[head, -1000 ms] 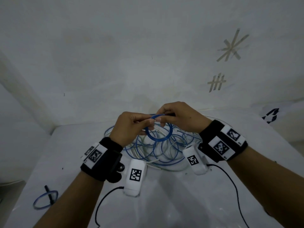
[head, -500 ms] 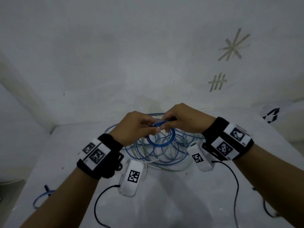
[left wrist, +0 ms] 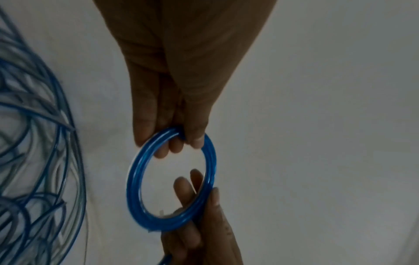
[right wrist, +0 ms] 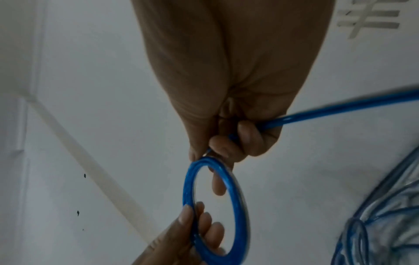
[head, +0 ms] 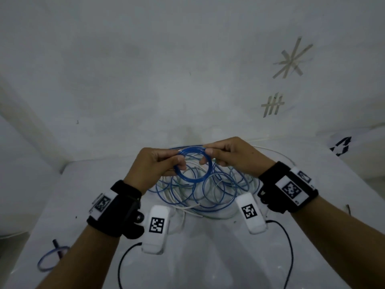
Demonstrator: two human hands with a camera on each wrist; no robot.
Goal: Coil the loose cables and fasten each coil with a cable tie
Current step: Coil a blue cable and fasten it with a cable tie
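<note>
Both hands up over the table (head: 208, 257): left hand (head: 154, 165) pinches the blue coil (head: 192, 164) at nine o'clock, right hand (head: 233, 155) pinches it at two o'clock, seemingly gripping its trailing strand too. Loose cables (head: 208, 192) pile beneath.

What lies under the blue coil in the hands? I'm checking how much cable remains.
Under the blue coil, loose blue and white cables lie tangled on the table; hands cover part.

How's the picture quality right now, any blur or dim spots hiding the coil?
Head view: dim, even light, wide-angle bending at the edges, blue coil sharp. Left wrist view: coil clear, loose cables at the edge smeared. Right wrist view: soft all over, the trailing cable streaked.
</note>
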